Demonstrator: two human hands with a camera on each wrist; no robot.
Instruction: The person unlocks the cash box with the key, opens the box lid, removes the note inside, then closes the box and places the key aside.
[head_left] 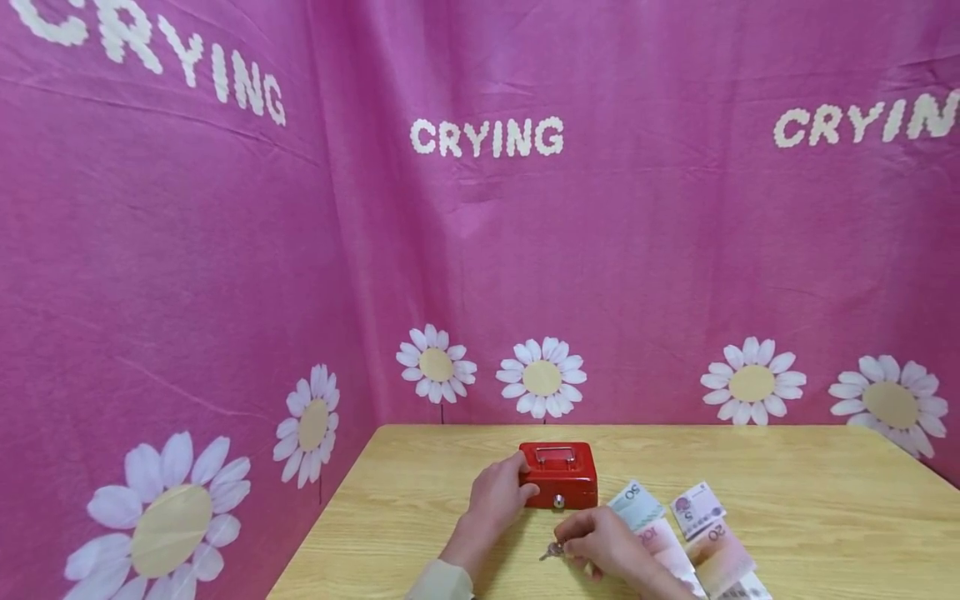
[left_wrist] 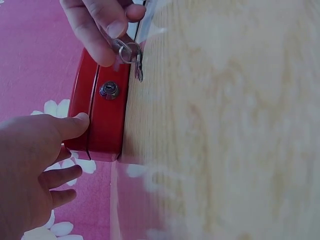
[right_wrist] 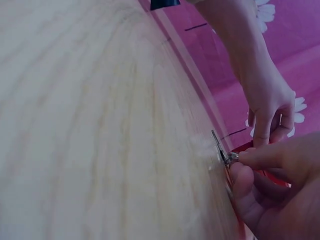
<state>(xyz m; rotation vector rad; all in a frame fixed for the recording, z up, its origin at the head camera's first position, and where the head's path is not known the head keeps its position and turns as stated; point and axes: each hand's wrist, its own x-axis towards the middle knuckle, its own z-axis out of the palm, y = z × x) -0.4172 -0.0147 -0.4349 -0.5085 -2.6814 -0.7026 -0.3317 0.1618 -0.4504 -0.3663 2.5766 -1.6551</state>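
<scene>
A red cash box (head_left: 573, 492) with a folding metal handle on its lid stands on the table. Its round silver lock (left_wrist: 109, 90) faces the person, and no key sits in it. My left hand (head_left: 495, 493) holds the box's left end, thumb against the front near the lid seam. In front of the box, my right hand (head_left: 606, 543) pinches a small bunch of keys (head_left: 552, 550) on a ring between thumb and fingers. The keys point away from the fingertips, close to the lock but apart from it. In the right wrist view the box is mostly hidden behind the hands.
Several banknotes (head_left: 666, 542) lie on the wooden table (head_left: 420, 475) to the right of the box, partly under the right forearm in the head view. A pink cloth (head_left: 600, 250) with daisies and white lettering hangs behind and to the left of the table.
</scene>
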